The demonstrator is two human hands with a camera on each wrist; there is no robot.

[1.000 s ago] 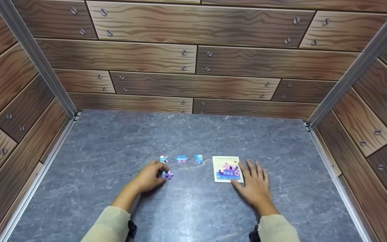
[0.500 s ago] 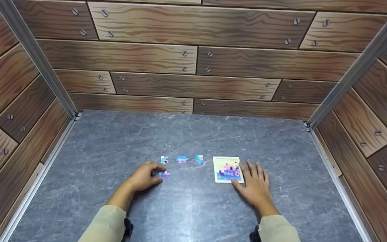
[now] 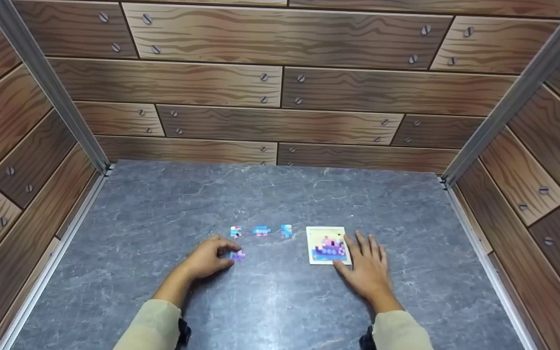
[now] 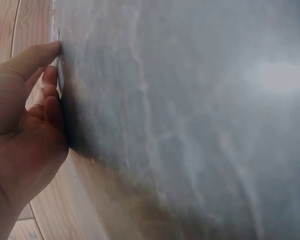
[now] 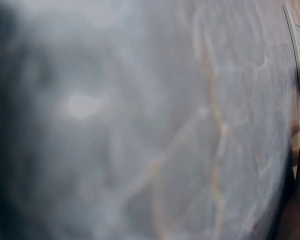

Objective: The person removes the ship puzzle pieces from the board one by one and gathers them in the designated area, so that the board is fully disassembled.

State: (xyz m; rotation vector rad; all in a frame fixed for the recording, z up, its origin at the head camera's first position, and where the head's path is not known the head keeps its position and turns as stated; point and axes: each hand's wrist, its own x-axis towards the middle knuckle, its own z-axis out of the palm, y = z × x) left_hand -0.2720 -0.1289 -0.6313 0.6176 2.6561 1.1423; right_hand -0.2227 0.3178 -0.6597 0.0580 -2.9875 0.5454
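Head view: shows puzzle board (image 3: 319,238) flat on grey tabletop (image 3: 270,194), right hand (image 3: 367,270) touching its right edge with fingers spread wide. Left of puzzle board, shows three loose pieces (image 3: 261,231) in a row; also purple piece (image 3: 237,255), pinched narrowly by left hand (image 3: 207,257). Left wrist view: shows left hand low at tabletop; cannot make out purple piece. Right wrist view: catches part of right hand beside puzzle board; cannot tell grip there.
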